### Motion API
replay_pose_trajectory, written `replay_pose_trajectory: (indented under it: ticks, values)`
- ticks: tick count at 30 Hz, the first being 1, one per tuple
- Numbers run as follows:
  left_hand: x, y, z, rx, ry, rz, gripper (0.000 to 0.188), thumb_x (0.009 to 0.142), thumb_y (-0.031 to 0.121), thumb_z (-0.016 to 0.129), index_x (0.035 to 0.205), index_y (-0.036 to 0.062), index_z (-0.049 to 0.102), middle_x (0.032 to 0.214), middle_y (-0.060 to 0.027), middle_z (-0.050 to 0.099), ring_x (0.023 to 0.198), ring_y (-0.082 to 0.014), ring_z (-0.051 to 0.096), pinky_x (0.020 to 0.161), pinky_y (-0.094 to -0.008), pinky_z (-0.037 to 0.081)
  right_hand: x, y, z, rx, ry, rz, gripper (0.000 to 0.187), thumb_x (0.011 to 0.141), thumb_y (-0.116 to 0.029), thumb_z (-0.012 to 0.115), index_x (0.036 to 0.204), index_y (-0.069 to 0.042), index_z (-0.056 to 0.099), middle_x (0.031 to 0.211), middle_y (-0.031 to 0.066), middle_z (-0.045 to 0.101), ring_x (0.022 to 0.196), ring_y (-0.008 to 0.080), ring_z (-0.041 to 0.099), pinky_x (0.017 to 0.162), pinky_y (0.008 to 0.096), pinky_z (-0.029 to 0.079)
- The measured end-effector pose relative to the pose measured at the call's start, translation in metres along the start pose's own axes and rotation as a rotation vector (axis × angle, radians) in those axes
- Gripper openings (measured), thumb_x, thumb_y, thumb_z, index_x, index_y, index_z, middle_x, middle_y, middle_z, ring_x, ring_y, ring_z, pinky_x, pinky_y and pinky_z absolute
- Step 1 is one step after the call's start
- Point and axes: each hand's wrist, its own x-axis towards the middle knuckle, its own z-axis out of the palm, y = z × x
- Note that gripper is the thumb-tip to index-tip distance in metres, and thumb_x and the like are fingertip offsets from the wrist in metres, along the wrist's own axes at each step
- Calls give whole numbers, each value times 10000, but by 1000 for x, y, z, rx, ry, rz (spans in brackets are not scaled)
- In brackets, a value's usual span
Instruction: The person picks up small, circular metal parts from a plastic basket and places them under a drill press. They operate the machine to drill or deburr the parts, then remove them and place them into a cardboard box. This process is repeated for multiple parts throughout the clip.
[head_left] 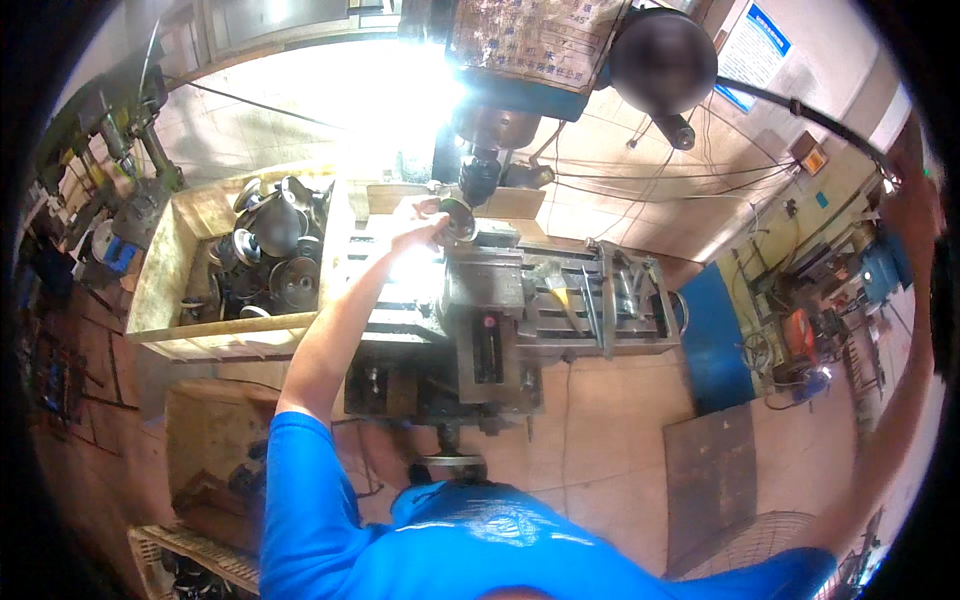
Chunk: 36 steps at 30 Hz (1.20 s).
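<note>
My left hand [418,222] is closed on a round, dark metal disc part [458,219] with a shiny rim. It holds the part just below the drill press's chuck [480,176], beside the machine vise [487,277] on the slotted worktable [405,327]. Whether the part touches the vise or the chuck is hard to make out. Far to the right, my raised right hand [910,205] wraps around the end of a long black lever [815,115] that runs out from the machine head [520,50]. Shadow partly hides its fingers.
A pale yellow bin [150,290] of several similar round parts stands left of the worktable. A brush with a yellow handle [562,298] and metal rods [592,305] lie on the table's right side. Another drill press [115,145] stands at far left. Glare covers the upper middle.
</note>
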Motion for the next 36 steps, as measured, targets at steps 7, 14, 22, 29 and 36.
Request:
replay_pose_trajectory:
  ticks: [7, 14, 22, 29, 36]
  values:
    - [-31, 19, -8, 74, 158, -89, 403, 804, 120, 627, 1162, -31, 520, 616, -60, 607, 437, -98, 558, 391, -225, 477, -148, -166, -31, 1024, -516, 176, 575, 645, 46, 451, 1217, -8, 469, 798, 73, 521, 624, 138, 489, 545, 261, 412]
    - [-19, 7, -2, 90, 202, -39, 358, 794, 92, 626, 1132, -10, 567, 625, -33, 610, 418, -64, 524, 372, -214, 457, -196, -253, 17, 1587, -683, 468, 509, 637, -36, 505, 1147, -43, 504, 655, -50, 436, 512, 35, 401, 397, 195, 311]
    - [-19, 9, -4, 28, 165, -65, 406, 802, 105, 635, 1169, -27, 521, 549, -32, 566, 402, -83, 524, 379, -227, 456, -204, -310, 43, 1959, -710, 676, 257, 602, -111, 556, 843, -46, 494, 614, -72, 372, 513, 10, 324, 461, 169, 248]
    - [-18, 5, -2, -6, 191, -67, 291, 789, 99, 632, 1047, -32, 603, 649, -46, 607, 416, -88, 539, 351, -218, 458, -215, -332, 73, 2014, -593, 653, 236, 577, -170, 598, 740, -81, 453, 644, -59, 360, 553, 29, 310, 485, 191, 247]
    - [-13, 0, -5, 5, 157, -97, 490, 795, 114, 651, 1214, -59, 465, 658, -56, 588, 400, -90, 517, 388, -244, 488, -216, -339, 76, 2087, -569, 675, 249, 559, -184, 618, 714, -95, 444, 668, -52, 365, 580, 40, 323, 508, 196, 266]
